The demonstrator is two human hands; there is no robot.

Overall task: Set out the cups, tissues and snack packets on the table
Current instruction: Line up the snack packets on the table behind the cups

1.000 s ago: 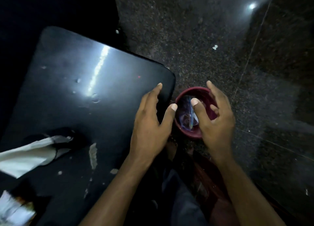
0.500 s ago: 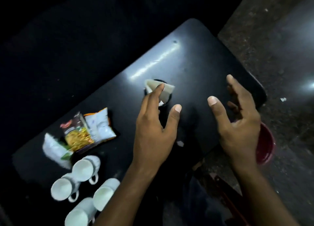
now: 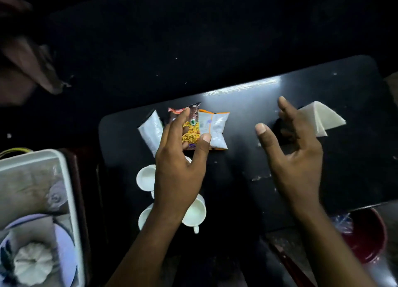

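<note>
The snack packets (image 3: 193, 127) lie in a small heap toward the far edge of the black table (image 3: 344, 174), a yellow-and-dark one overlapped by an orange-edged silvery one, with a plain silver packet (image 3: 150, 136) slanting off beside them. The left hand (image 3: 181, 170) now hangs right over that heap, fingers spread and thumb out wide, holding nothing; half a second ago it hovered by the tissues instead, so it has swung across to the packets. Whether the fingertips actually touch the wrapper I cannot tell. Just under that hand and wrist sit the white cups (image 3: 195, 213), clustered close on their sides or tipped, mouths facing the person, partly hidden by the arm. The right hand (image 3: 295, 157) is open too, curled loosely and empty, raised above the bare middle of the table, with the folded white tissues (image 3: 323, 118) lying just behind its fingers. A second ago both hands were down at the red bowl (image 3: 370, 239) off the table's near corner; they have left it. That suggests the fetching is done and the arranging begins: everything is on the table but bunched, the cups not upright. Off to the left a white tray (image 3: 64, 179) holds blurred odds and ends.
</note>
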